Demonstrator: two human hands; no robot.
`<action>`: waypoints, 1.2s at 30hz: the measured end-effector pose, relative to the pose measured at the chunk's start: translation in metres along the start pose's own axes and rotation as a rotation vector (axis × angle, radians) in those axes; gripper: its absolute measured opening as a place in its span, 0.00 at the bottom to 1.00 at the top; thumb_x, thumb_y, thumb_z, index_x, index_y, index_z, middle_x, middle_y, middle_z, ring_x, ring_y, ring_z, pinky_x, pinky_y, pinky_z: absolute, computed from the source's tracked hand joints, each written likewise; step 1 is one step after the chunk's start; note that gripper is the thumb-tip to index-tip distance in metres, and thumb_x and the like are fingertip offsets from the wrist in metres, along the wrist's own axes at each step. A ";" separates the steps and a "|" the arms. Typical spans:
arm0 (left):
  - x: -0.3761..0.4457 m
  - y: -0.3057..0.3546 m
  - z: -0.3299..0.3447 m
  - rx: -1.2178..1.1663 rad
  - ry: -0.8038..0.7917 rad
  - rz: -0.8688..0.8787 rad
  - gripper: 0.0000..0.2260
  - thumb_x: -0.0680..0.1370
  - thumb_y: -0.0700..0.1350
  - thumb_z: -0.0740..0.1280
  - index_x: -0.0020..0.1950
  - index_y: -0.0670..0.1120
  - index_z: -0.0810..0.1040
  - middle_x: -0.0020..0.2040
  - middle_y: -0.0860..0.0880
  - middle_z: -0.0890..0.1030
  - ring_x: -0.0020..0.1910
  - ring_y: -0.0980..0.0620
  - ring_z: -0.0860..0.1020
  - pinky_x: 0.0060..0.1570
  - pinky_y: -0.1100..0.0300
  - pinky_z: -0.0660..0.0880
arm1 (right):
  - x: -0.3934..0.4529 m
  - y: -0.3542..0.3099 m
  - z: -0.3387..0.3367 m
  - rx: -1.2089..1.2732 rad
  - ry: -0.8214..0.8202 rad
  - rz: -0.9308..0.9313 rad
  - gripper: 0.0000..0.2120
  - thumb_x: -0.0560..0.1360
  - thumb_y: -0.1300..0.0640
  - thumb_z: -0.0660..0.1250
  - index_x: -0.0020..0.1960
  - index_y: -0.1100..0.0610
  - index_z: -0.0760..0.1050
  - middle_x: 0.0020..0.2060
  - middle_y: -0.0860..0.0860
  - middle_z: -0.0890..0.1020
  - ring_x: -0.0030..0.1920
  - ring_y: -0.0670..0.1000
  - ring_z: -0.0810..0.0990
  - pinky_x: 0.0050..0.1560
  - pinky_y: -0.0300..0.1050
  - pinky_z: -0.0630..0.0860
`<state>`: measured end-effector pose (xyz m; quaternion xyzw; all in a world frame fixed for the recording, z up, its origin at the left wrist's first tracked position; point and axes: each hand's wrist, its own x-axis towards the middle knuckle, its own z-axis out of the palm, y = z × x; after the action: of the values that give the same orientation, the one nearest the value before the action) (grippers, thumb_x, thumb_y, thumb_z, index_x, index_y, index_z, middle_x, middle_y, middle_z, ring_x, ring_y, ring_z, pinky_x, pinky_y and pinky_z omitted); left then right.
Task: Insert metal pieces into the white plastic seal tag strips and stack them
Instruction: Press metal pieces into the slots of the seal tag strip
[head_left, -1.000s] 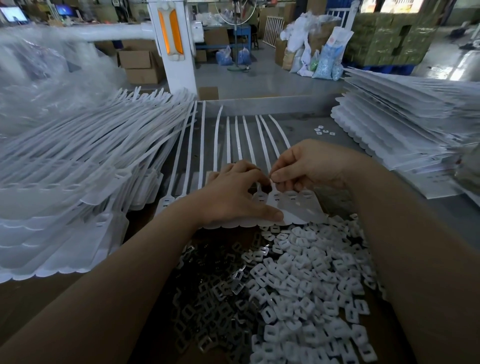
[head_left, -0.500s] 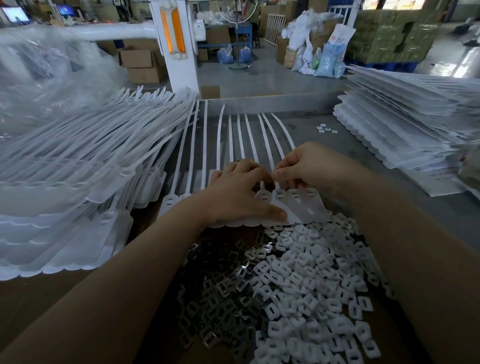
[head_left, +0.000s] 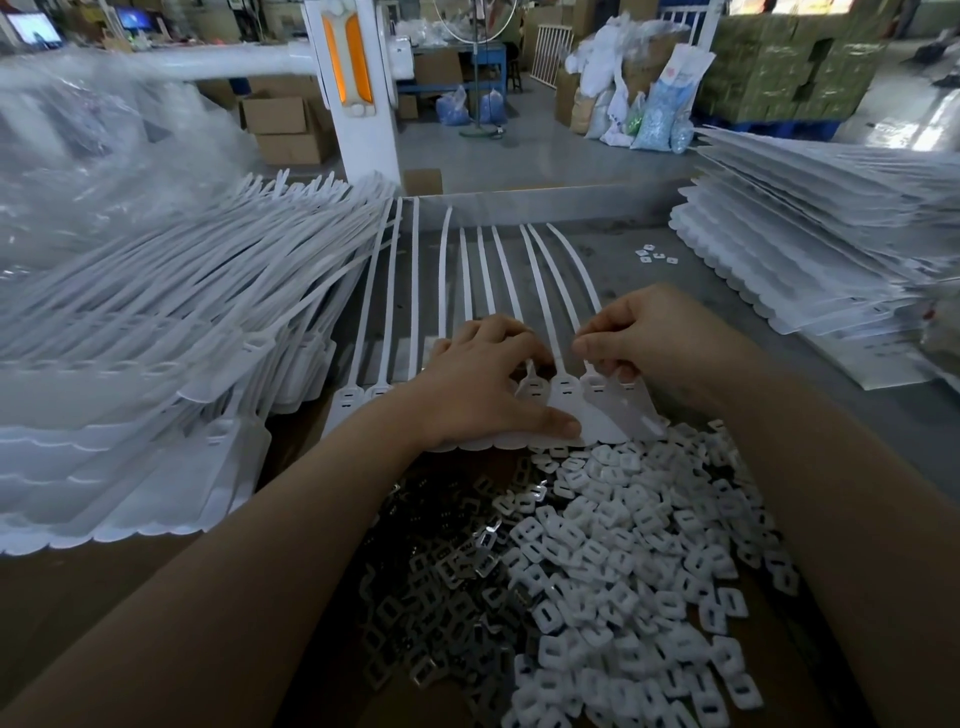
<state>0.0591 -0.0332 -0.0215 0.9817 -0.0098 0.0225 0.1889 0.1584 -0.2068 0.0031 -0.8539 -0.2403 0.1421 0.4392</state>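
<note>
Insertion step: left hand (head_left: 483, 384) presses flat on the seal tag strip (head_left: 608, 415); right hand (head_left: 644, 338) pinches at a tag head, contents hidden. Next, presumably, another metal piece (head_left: 441, 571).

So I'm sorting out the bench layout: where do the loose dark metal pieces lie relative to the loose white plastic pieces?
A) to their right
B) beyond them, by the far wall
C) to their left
C: the dark metal pieces are heaped directly left of the white plastic pieces, both in front of the hands.
</note>
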 end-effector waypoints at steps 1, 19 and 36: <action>0.000 0.000 0.000 0.002 0.001 0.002 0.32 0.66 0.73 0.68 0.65 0.61 0.71 0.71 0.57 0.62 0.73 0.53 0.57 0.63 0.55 0.53 | 0.000 0.000 -0.002 0.009 0.011 -0.003 0.02 0.73 0.59 0.75 0.42 0.55 0.83 0.34 0.54 0.85 0.29 0.46 0.79 0.31 0.37 0.78; -0.001 0.005 0.001 -0.003 0.022 0.029 0.32 0.66 0.73 0.67 0.66 0.60 0.72 0.71 0.57 0.63 0.72 0.53 0.57 0.63 0.55 0.53 | -0.004 0.006 -0.019 -0.041 -0.010 0.079 0.04 0.75 0.63 0.71 0.45 0.56 0.83 0.33 0.51 0.83 0.27 0.42 0.75 0.31 0.36 0.73; 0.000 0.005 0.003 -0.019 0.017 0.019 0.33 0.65 0.73 0.67 0.66 0.61 0.72 0.71 0.57 0.63 0.72 0.55 0.56 0.63 0.55 0.53 | -0.005 0.004 -0.019 -0.122 -0.145 0.033 0.07 0.73 0.62 0.73 0.41 0.52 0.85 0.31 0.48 0.84 0.25 0.38 0.76 0.26 0.30 0.71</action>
<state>0.0590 -0.0390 -0.0227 0.9795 -0.0180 0.0328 0.1981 0.1642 -0.2247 0.0107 -0.8703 -0.2657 0.1960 0.3656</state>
